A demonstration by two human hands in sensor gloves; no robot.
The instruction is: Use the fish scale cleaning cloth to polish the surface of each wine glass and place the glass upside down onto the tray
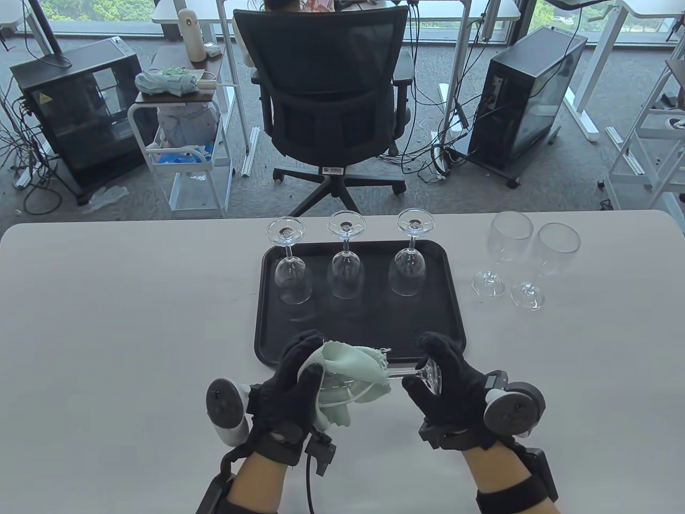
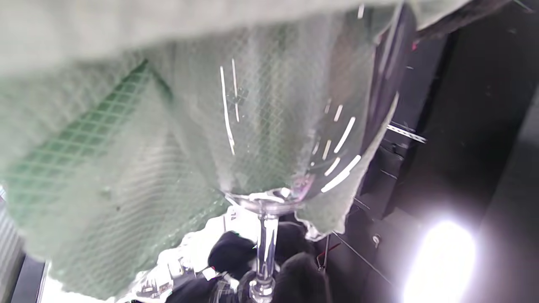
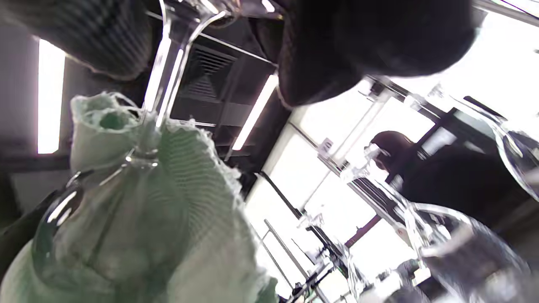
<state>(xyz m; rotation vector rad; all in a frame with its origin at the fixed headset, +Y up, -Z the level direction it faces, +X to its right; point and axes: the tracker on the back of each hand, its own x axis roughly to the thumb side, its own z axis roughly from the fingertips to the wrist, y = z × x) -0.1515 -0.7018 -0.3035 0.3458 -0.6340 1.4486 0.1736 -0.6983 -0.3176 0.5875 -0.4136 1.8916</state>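
Note:
A wine glass [image 1: 406,370] lies sideways in the air above the near table edge, in front of the black tray [image 1: 460,321]. My left hand [image 1: 299,375] grips its bowl through the pale green fish scale cloth [image 1: 350,364], which wraps the bowl. My right hand [image 1: 436,375] pinches the foot and stem end. In the left wrist view the cloth [image 2: 105,147] covers the bowl [image 2: 286,139], with the stem [image 2: 267,244] running down to dark fingers. In the right wrist view the stem [image 3: 162,80] leads into the cloth-wrapped bowl [image 3: 113,227].
Three glasses stand upside down along the tray's far half: [image 1: 291,267], [image 1: 346,259], [image 1: 411,257]. Two upright glasses [image 1: 505,251], [image 1: 551,262] stand on the table right of the tray. An office chair [image 1: 326,101] sits beyond the far table edge.

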